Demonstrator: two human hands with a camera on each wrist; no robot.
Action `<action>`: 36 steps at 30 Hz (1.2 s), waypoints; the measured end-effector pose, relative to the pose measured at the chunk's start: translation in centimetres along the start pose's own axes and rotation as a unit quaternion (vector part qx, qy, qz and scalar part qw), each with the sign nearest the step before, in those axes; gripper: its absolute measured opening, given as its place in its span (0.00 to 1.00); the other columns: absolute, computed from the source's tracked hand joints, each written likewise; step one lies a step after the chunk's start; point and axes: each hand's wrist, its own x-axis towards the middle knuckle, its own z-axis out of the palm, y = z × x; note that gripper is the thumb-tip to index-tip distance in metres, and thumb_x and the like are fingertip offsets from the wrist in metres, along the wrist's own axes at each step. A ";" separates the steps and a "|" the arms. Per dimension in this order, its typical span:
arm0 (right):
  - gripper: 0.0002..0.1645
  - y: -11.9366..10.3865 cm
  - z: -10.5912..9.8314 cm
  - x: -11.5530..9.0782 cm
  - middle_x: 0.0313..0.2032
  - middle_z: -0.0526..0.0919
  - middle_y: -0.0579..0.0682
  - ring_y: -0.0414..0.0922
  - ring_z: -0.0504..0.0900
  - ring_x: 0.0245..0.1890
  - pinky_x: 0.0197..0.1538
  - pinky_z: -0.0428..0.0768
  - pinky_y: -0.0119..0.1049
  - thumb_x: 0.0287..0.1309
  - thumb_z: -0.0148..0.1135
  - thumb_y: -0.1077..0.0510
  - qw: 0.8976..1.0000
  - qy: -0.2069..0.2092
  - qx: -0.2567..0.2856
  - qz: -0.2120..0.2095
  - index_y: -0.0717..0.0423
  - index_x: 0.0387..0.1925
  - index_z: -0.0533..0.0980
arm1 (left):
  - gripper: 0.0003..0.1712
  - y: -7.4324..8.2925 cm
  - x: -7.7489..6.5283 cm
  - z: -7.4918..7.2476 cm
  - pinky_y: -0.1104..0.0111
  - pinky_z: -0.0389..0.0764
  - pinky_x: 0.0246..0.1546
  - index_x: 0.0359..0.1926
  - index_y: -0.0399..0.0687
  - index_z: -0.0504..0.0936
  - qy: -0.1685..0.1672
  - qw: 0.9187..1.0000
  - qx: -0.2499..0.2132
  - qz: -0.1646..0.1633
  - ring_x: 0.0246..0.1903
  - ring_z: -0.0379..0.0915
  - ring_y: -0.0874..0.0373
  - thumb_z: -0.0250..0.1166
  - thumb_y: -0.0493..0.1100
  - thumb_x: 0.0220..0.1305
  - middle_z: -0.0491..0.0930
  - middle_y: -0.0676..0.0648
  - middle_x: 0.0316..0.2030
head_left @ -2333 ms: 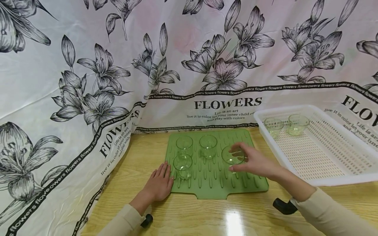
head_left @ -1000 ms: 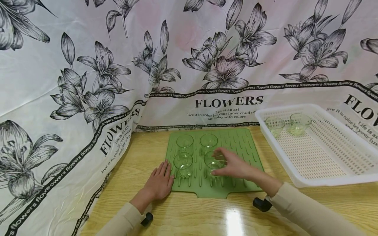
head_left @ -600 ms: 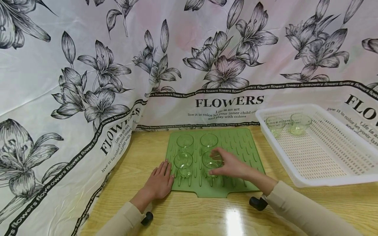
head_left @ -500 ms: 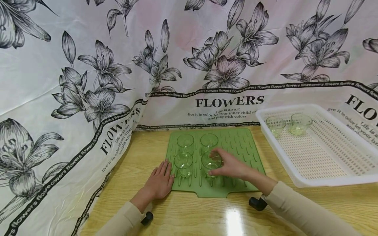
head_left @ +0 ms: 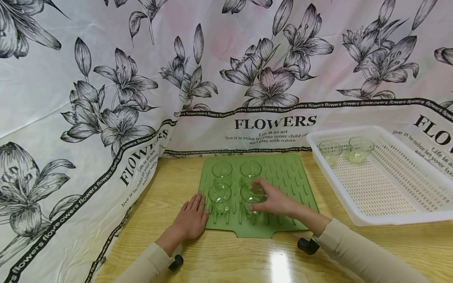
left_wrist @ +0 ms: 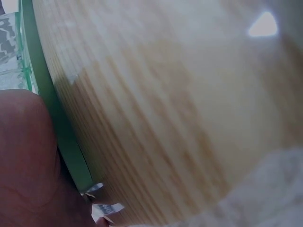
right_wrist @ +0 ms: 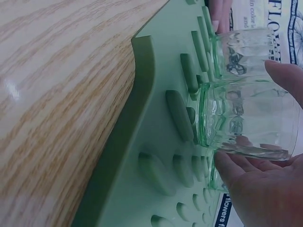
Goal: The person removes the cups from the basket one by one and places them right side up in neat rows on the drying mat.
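Gripping a clear, green-tinted glass cup [head_left: 247, 199] on a ridged green mat [head_left: 283, 173]

Head view: the bare right hand [head_left: 275, 199] curls thumb and fingers round the cup, which stands upright on the mat. From that cup, three matching glasses [head_left: 220, 199] stand near at 9, 10 and 12 o'clock. Towards 2 o'clock, two further green-tinted glasses [head_left: 360, 151] stand in a white, perforated plastic basket [head_left: 400, 218]. At 8 o'clock the bare left hand [head_left: 192, 220] lies palm down on a pale wood-grain table [head_left: 219, 259], fingers straight, grasping nothing, fingertips at the mat's edge.

Left wrist view: part of the left hand shows at 8 o'clock beside the mat; its grip cannot be told here.

Right wrist view: at 3 o'clock the cup sits between thumb and fingers, its base against the mat's ridges.
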 end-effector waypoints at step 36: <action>0.65 -4.6 -4.4 -4.9 0.74 0.58 0.69 0.70 0.62 0.71 0.67 0.63 0.71 0.50 0.81 0.45 0.981 0.084 -0.176 -0.025 0.63 0.78 0.52 | 0.37 -0.6 0.6 1.0 0.44 0.54 0.75 0.81 0.37 0.51 0.007 1.000 0.013 0.004 0.79 0.42 0.41 0.35 0.56 0.84 0.44 0.37 0.81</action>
